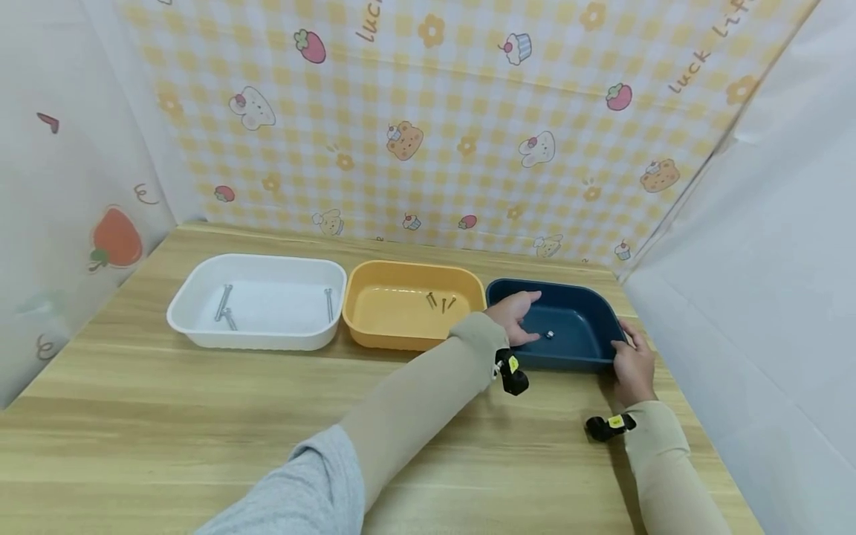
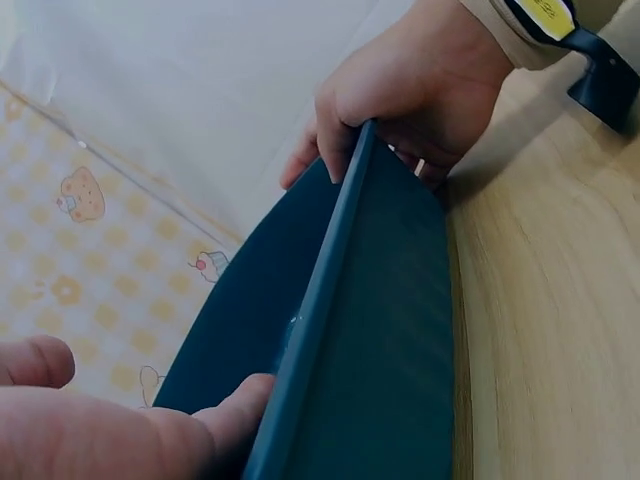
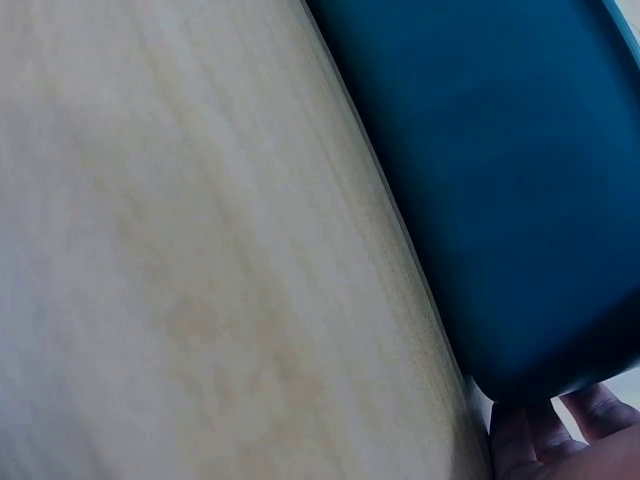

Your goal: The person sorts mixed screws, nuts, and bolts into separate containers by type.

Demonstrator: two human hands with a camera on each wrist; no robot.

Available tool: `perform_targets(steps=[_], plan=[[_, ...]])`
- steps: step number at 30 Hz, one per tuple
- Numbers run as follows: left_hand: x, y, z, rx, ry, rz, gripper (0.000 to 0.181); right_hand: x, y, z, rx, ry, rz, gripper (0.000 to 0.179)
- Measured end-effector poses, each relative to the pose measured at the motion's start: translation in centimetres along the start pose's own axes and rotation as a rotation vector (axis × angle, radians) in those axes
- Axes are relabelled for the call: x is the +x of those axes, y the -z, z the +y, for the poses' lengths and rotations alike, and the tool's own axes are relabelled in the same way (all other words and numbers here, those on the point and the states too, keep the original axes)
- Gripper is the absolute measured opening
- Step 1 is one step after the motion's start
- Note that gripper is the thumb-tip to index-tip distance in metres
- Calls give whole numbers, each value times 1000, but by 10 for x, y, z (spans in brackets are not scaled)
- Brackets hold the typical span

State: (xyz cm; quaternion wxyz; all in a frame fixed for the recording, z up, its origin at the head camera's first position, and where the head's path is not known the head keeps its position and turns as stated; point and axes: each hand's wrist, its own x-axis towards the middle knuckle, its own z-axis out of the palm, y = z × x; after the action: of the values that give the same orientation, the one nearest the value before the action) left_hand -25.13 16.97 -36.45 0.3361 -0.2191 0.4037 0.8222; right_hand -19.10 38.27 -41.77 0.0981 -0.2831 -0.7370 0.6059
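Observation:
At the right of the table stands a dark blue plastic bin, with a small shiny metal piece, perhaps a nut, on its floor. My left hand reaches over the bin's left part, thumb and forefinger spread apart; the other fingers are hidden. The left wrist view has this hand just inside the rim. My right hand grips the bin's right end at the near corner, thumb over the rim and fingers round the outer wall. Those fingers touch the bin's outside in the right wrist view.
A yellow bin with several small screws stands left of the blue one. Farther left is a white bin holding longer bolts. All three sit on a wood-grain table before a checked cloth.

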Motion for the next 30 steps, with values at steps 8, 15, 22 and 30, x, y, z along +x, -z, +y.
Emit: perform_targets(steps=[8,15,22,30], plan=[[-18,15,8,393,-36,-170,59,0,-1,0,-3,-5,-6,52],[-43,30,25,738,-111,-296,52,0,0,-2,-9,-25,-19,52],[-76,62,43,980,-219,-359,43,-1,2,-4,50,-53,-23,50],[-109,118,59,1229,-343,-312,26,0,3,-5,80,-75,-24,49]])
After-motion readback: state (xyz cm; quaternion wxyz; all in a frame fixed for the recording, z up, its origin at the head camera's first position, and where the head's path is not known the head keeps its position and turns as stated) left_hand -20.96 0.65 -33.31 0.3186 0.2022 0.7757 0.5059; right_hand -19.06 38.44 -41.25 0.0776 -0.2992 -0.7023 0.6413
